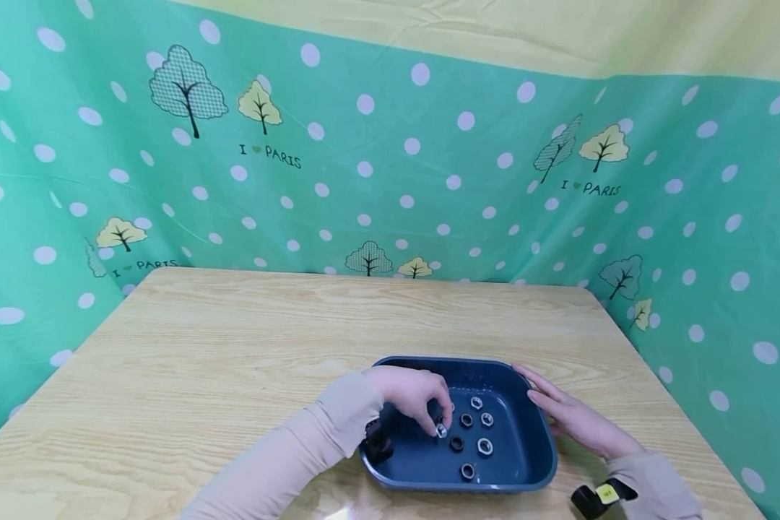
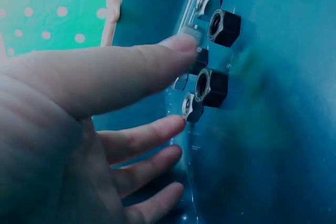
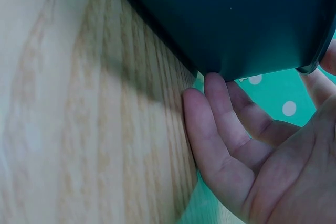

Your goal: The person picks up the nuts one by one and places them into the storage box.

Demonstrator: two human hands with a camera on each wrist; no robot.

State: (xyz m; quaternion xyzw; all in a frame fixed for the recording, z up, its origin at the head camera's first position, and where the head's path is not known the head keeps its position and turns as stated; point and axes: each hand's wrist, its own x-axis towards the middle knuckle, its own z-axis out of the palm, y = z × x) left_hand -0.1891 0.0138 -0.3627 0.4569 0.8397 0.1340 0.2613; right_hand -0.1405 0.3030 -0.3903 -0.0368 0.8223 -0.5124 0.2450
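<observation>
A dark blue plastic basin (image 1: 507,468) sits on the table with several silver and black hex nuts scattered on its floor. My left hand (image 1: 411,392) reaches in over its left side. Thumb and index finger pinch a silver nut (image 1: 441,430); in the left wrist view this nut is blurred behind the thumb, and the other fingers (image 2: 157,129) are spread loosely. Close by lie a black nut (image 2: 212,87) and a silver nut (image 2: 208,2). My right hand (image 1: 575,419) holds the basin's right side, thumb at the rim and fingers (image 3: 212,103) against the outer wall.
The wooden table (image 1: 234,347) extends left of and behind the basin. A green dotted cloth (image 1: 390,166) hangs behind it and along both sides. A black wrist camera (image 1: 591,500) is strapped to the right sleeve, beside the basin's front right corner.
</observation>
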